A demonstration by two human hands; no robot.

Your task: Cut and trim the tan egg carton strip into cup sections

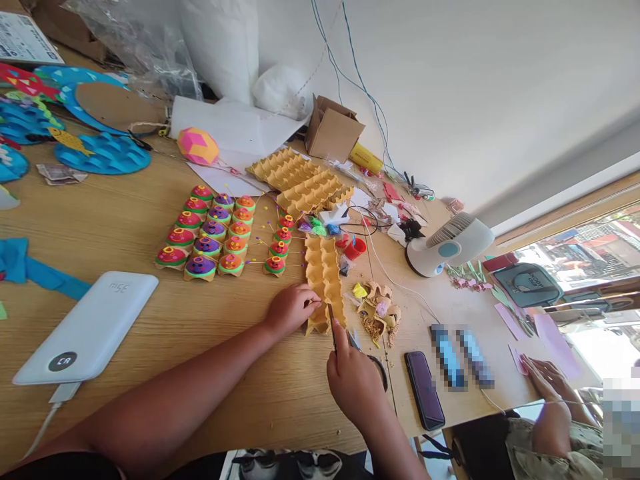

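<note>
A yellow-brown egg carton strip (316, 263) with two rows of cups lies in front of me. My left hand (295, 308) grips its left edge near the close end, fingers curled. My right hand (356, 377) is closed around a slim knife-like tool (331, 316), its dark blade resting on the strip between the rows. Just beyond that hand lies a pair of scissors (384, 372), partly hidden by it. Left of the strip stand rows of painted egg-cup figures (201, 265) in red, purple and orange, with pin-like stalks.
Cut carton scraps (380, 308) and a red cup (355, 248) sit right of the strip. More egg cartons (285, 170) lie behind. A white power bank (90, 327) is at left, a phone (424, 390) and a fan (447, 243) at right. Another person's hands (545, 380) work at far right.
</note>
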